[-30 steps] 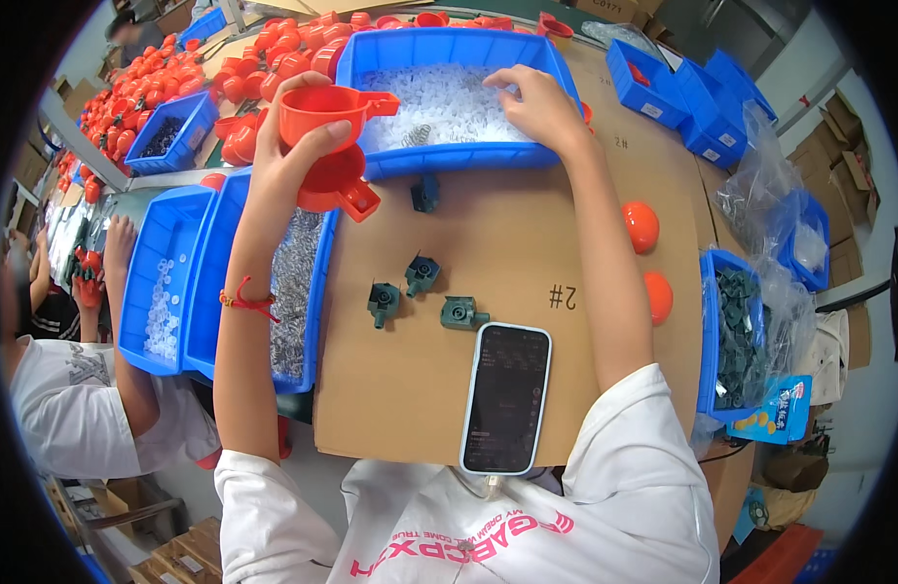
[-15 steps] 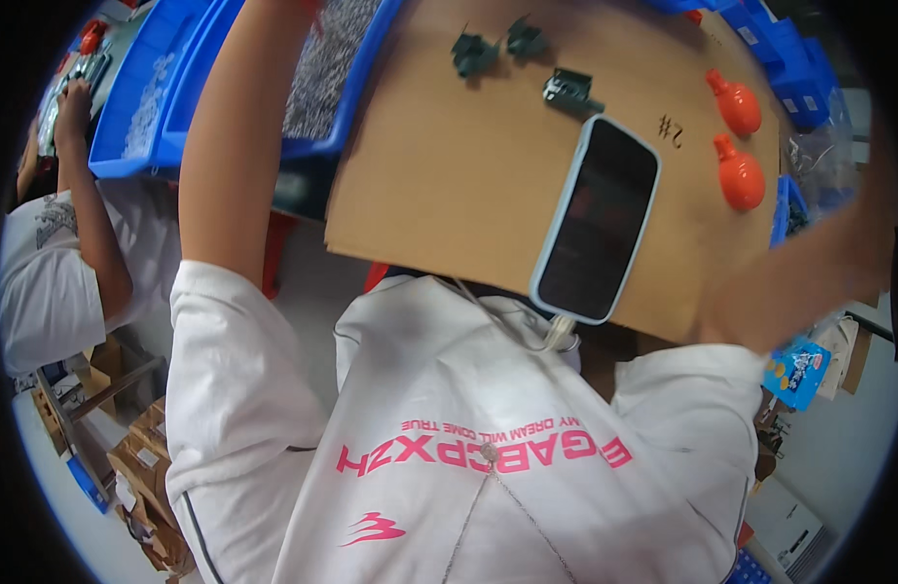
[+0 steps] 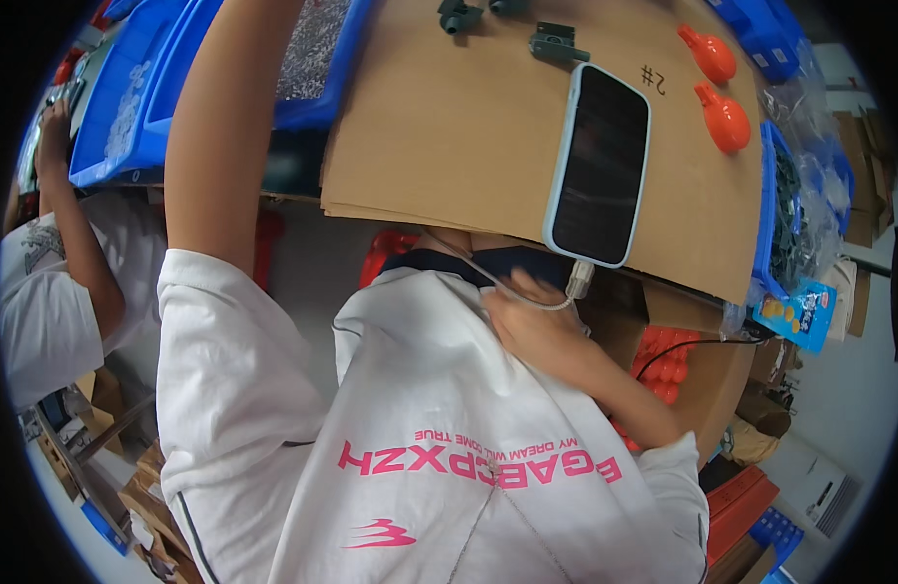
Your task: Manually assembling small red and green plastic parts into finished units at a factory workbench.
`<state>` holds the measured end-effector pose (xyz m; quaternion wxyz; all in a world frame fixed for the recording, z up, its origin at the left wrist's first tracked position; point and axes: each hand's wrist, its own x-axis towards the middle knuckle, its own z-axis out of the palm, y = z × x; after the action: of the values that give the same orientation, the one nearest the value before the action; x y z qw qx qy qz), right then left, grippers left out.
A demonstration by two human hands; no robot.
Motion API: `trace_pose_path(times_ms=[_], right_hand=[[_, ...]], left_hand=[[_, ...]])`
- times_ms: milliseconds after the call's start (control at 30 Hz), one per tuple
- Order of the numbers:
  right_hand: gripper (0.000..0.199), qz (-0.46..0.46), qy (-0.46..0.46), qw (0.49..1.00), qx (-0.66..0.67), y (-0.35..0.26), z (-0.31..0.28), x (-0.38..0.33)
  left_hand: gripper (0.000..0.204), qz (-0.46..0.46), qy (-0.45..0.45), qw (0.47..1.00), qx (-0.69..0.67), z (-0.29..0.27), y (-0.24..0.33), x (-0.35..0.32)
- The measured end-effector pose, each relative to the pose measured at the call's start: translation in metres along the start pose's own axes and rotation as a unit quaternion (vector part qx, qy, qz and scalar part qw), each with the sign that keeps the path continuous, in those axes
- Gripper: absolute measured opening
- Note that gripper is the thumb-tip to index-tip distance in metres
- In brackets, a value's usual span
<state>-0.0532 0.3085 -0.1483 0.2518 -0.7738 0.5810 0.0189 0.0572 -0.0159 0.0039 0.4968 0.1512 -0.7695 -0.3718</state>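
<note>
My left forearm (image 3: 220, 136) reaches up past the top edge, so my left hand is out of the picture. Against the front of my white shirt (image 3: 420, 341), just below the table edge, rests my right hand (image 3: 531, 316). Its fingers are bent but smeared, and whether they hold anything is not visible. A pale charging cable (image 3: 497, 279) loops beside those fingers and plugs into a phone (image 3: 600, 165) with a dark screen and light blue case. The phone lies on the cardboard-covered table (image 3: 429, 146).
Dark green plastic parts (image 3: 556, 43) lie at the table's far side. Two orange bulb-shaped pieces (image 3: 724, 117) are at the right. Blue bins (image 3: 312, 112) stand at the left, and a blue bin of green parts (image 3: 768, 214) at the right. Below is a carton with orange pieces (image 3: 663, 365).
My right hand has swung from the right side of the table down to my shirt front. The view has shifted, so the table contents sit higher. My left arm still reaches up.
</note>
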Motion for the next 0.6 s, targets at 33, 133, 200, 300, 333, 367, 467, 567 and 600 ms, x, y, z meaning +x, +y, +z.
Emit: trace_pose_path(times_ms=[33, 133, 200, 300, 333, 367, 467, 567, 600], right_hand=[[0.019, 0.012, 0.081, 0.995, -0.052, 0.004, 0.016, 0.016], [0.029, -0.010, 0.202, 0.966, -0.159, 0.020, 0.060, 0.053], [0.036, -0.012, 0.207, 0.967, -0.151, 0.020, 0.070, 0.061], [0.042, 0.033, 0.164, 0.985, -0.042, 0.030, 0.079, 0.067], [0.044, 0.057, 0.141, 0.988, 0.011, 0.034, 0.080, 0.066], [0.035, 0.008, 0.254, 0.965, 0.058, 0.031, 0.075, 0.066], [0.025, 0.022, 0.194, 0.976, 0.098, 0.030, 0.085, 0.073], [0.018, 0.001, 0.240, 0.955, 0.174, 0.025, 0.073, 0.071], [0.017, 0.004, 0.222, 0.958, 0.181, 0.025, 0.060, 0.064]], left_hand=[[0.041, -0.037, 0.002, 0.999, -0.004, 0.003, 0.006, 0.001], [0.040, -0.033, 0.007, 0.999, -0.037, 0.003, 0.003, -0.002], [0.039, -0.025, 0.016, 0.999, -0.034, -0.004, -0.015, 0.012], [0.038, -0.026, 0.036, 0.998, -0.052, -0.003, -0.019, 0.015], [0.039, -0.031, 0.029, 0.997, -0.058, 0.000, -0.021, 0.018], [0.041, -0.065, 0.045, 0.995, -0.068, 0.001, -0.009, 0.014], [0.040, -0.089, 0.047, 0.992, -0.076, -0.005, -0.003, 0.015], [0.038, -0.096, 0.050, 0.992, -0.069, -0.005, 0.002, 0.012], [0.039, -0.088, 0.039, 0.992, -0.075, 0.008, -0.009, 0.016]])
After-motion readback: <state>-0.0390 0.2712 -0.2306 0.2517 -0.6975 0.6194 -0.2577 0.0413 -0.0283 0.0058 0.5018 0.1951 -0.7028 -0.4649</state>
